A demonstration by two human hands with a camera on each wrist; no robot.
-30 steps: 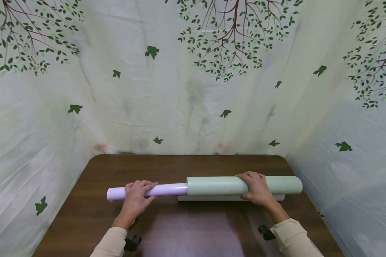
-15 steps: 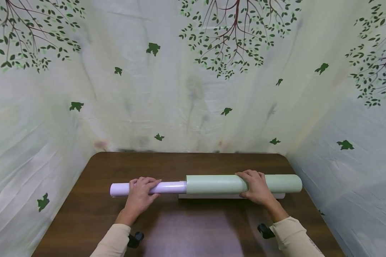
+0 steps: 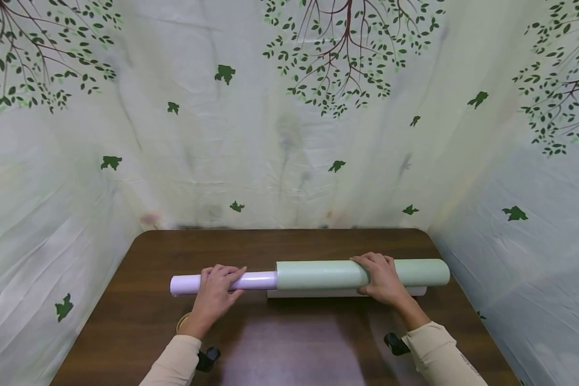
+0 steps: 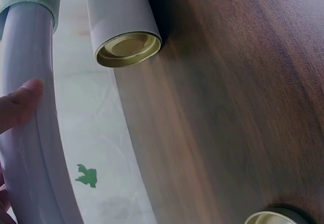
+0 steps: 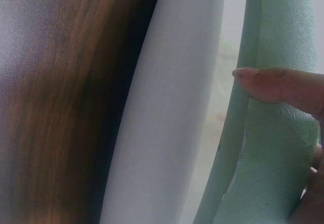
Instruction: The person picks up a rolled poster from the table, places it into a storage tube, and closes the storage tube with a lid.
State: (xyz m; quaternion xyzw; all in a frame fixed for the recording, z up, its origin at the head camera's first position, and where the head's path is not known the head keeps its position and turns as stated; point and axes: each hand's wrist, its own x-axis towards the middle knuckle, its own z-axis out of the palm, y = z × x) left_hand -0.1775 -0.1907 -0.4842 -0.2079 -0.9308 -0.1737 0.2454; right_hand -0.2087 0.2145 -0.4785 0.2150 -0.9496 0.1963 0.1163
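Observation:
My left hand (image 3: 218,292) grips a rolled lilac sheet (image 3: 258,280) between thumb and fingers. The lilac roll's right end runs inside a wider rolled pale green sheet (image 3: 318,274). My right hand (image 3: 383,280) holds the green roll right of its middle, thumb along the near side, as the right wrist view shows by the thumb on the green paper (image 5: 278,148). Both rolls are held level, above a white tube (image 3: 313,294) lying on the table. In the left wrist view, the white tube (image 4: 121,16) ends in a gold-coloured metal rim, apart from the lilac roll (image 4: 28,128).
The brown wooden table (image 3: 299,343) ends at a light curtain (image 3: 270,134) printed with leaves and branches. A small round metal-rimmed cap (image 4: 276,217) sits on the table at the lower edge of the left wrist view.
My left hand has moved right with the lilac roll, and less of that roll shows outside the green one. My right hand keeps its grip on the green roll, almost in place.

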